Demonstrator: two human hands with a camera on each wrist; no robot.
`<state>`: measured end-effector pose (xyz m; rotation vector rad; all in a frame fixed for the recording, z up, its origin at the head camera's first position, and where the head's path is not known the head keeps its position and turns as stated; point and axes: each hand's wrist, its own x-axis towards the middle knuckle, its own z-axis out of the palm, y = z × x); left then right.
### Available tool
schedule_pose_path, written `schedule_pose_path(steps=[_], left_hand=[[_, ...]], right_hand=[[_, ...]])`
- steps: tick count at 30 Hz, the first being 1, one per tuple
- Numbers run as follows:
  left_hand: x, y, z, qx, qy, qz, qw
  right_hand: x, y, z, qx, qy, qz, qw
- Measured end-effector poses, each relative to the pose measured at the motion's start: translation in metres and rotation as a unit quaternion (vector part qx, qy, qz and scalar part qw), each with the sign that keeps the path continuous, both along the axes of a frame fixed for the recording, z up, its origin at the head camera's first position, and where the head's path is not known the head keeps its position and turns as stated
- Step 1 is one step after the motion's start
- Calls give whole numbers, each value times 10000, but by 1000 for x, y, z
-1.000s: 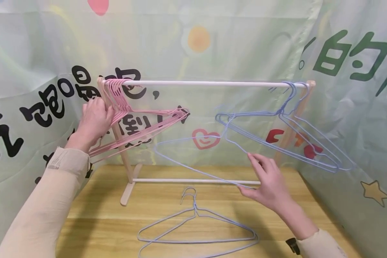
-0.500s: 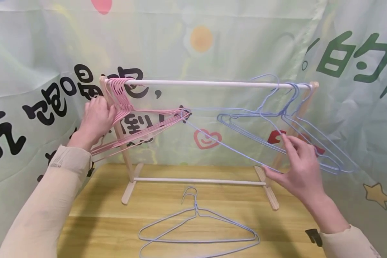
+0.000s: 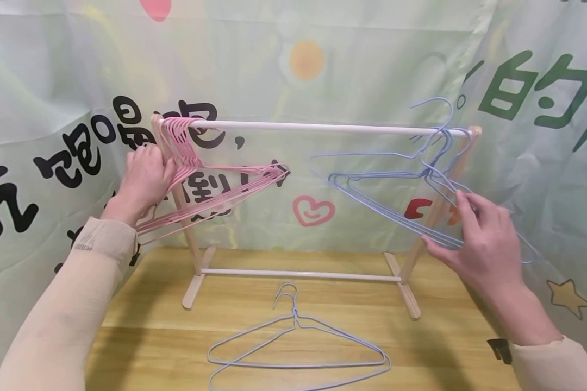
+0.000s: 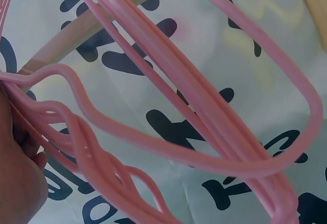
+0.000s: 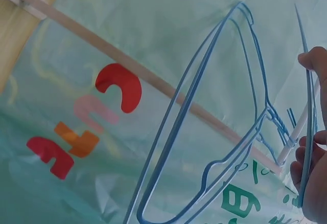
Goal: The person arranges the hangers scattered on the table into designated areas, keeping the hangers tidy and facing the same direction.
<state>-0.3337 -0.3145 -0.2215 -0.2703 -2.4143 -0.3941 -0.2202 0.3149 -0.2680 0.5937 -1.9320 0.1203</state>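
Note:
My right hand (image 3: 491, 247) holds a blue wire hanger (image 3: 440, 99) by its side, between thumb and fingers. This hanger's hook stands above the rack's white bar (image 3: 303, 127), and its body overlaps several blue hangers (image 3: 396, 175) hanging at the bar's right end. In the right wrist view the held hanger (image 5: 309, 106) passes between the thumb and curled fingers. My left hand (image 3: 148, 176) grips the shoulders of several pink hangers (image 3: 181, 136) hung at the bar's left end. In the left wrist view part of that hand (image 4: 20, 173) shows at the left edge, beside the pink hangers (image 4: 168, 60).
Two blue-grey hangers (image 3: 298, 366) lie overlapping on the wooden table (image 3: 147, 304) in front of the rack. The rack has wooden posts, feet (image 3: 195, 288) and a lower white rod (image 3: 303, 274). A printed cloth (image 3: 254, 76) hangs behind and at both sides.
My right hand has moved right and up with the blue hanger, whose hook now rises above the bar near the hanging blue ones. My left hand has stayed at the pink hangers.

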Motion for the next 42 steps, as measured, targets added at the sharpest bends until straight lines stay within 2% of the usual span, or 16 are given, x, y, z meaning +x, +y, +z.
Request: schedule_pose_path(steps=[7,15,22,33,42], left_hand=[[-2,-2,-2,-75,42,21,10000],[-4,-3,-2,-73,66,67,9999],[-3,-2,-3,-38,27,99,9999],[-1,-1,-2,-67,45,104,9999],[-1,0,-2,-16,8,112,9999]], right_hand=[[-2,4,0,188,-90,-260,9994],[-8,9,-6,280,92,-197,9994],[-10,15,-18,322,20,-140,9994],[-19,23,-34,415,223,-105,9988],[-24,31,-48,220,194,-221,9993]])
